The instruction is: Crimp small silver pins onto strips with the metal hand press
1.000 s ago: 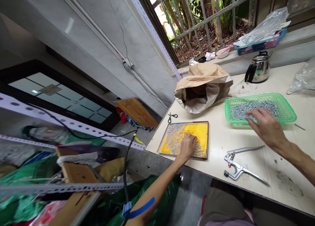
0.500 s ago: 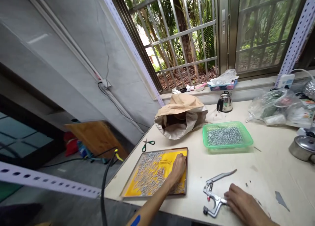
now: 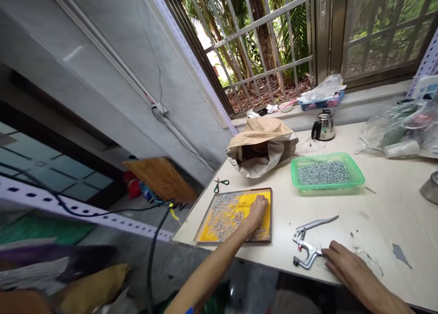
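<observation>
Snap-setting pliers [image 3: 313, 253] lie on the table [image 3: 386, 218], handle toward our half-curled right hand [image 3: 349, 263]; grip or touch, we cannot tell. Our left hand [image 3: 258, 210] bunches over the rimmed tray [image 3: 271, 218], any hold hidden; farther, a green basket [image 3: 328, 186] likely stops metal pins [image 3: 323, 173] scattering.

The fingertips of the left hand [image 3: 259, 209] are too small to see clearly, so I cannot tell whether they pinch any metal pieces [image 3: 222, 216]. The right hand [image 3: 345, 259] covers one handle of the pliers [image 3: 310, 255] (its grip is also hidden). The right edge cuts a metal pot [image 3: 431, 189].
</observation>
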Demonstrator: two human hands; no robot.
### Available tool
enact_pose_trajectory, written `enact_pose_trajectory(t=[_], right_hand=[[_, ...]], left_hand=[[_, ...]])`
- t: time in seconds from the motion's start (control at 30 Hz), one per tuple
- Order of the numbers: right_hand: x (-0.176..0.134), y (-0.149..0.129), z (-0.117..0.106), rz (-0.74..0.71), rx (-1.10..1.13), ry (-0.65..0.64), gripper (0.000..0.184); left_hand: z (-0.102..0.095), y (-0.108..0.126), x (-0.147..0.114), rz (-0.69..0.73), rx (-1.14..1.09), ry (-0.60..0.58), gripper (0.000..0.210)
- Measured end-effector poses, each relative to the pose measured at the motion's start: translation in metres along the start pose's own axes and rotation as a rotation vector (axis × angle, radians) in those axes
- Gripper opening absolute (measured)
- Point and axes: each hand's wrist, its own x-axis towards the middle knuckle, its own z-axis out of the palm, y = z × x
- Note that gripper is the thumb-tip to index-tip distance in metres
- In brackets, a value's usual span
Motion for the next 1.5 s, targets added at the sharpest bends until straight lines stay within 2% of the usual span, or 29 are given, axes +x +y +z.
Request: enact_pose_trajectory(t=[0.1, 0.17, 0.33, 0.4, 0.47, 0.6, 0.77, 0.87, 0.97, 1.1, 1.13, 1.2, 1.27, 1.3, 1.4, 1.5], right_hand=[[0.003, 0.003, 0.003, 0.022, -0.063, 0.0, 0.022], [0.005, 0.004, 0.002, 0.023, -0.109, -0.022, 0.022], [0.004, 0.004, -0.004, -0.03, -0.171, -0.104, 0.024], [0.003, 0.005, -0.005, -0.057, -0.17, -0.104, 0.023], [0.001, 0.006, -0.005, -0.075, -0.181, -0.094, 0.021], [0.0, 0.005, -0.009, -0.078, -0.21, -0.109, 0.021], [0.002, 0.005, -0.013, -0.064, -0.2, -0.148, 0.023], [-0.002, 0.01, -0.007, -0.076, -0.138, -0.136, 0.022], [-0.008, 0.015, -0.002, -0.108, -0.071, -0.136, 0.019], [-0.004, 0.018, -0.008, -0.084, -0.148, -0.13, 0.012], [0.001, 0.019, -0.012, -0.08, -0.184, -0.117, 0.021], [0.013, 0.022, -0.02, -0.081, -0.249, -0.107, 0.057], [0.027, 0.025, -0.026, -0.073, -0.292, -0.161, 0.088], [0.033, 0.027, -0.028, -0.064, -0.307, -0.205, 0.095], [0.046, 0.028, -0.032, -0.046, -0.335, -0.309, 0.103], [0.049, 0.023, -0.036, -0.039, -0.351, -0.326, 0.1]], left_hand=[[-0.009, 0.004, -0.005, -0.034, -0.053, 0.016, 0.016], [-0.011, 0.011, -0.018, -0.047, -0.146, -0.016, 0.019], [0.007, 0.046, -0.073, -0.218, -0.618, -0.353, 0.025], [0.018, 0.059, -0.09, -0.285, -0.654, -0.436, 0.027], [0.029, 0.066, -0.099, -0.322, -0.674, -0.465, 0.031], [0.041, 0.071, -0.105, -0.341, -0.727, -0.497, 0.039], [0.039, 0.072, -0.105, -0.353, -0.719, -0.534, 0.035], [0.035, 0.072, -0.103, -0.318, -0.679, -0.611, 0.034], [0.033, 0.07, -0.1, -0.344, -0.641, -0.72, 0.033], [0.036, 0.066, -0.099, -0.36, -0.657, -0.78, 0.033], [0.037, 0.066, -0.1, -0.356, -0.665, -0.78, 0.033], [0.037, 0.066, -0.1, -0.352, -0.666, -0.772, 0.033], [0.037, 0.068, -0.101, -0.358, -0.648, -0.759, 0.031], [0.036, 0.069, -0.101, -0.363, -0.638, -0.756, 0.031], [0.034, 0.071, -0.101, -0.367, -0.629, -0.756, 0.03], [0.034, 0.072, -0.101, -0.363, -0.644, -0.753, 0.03]])
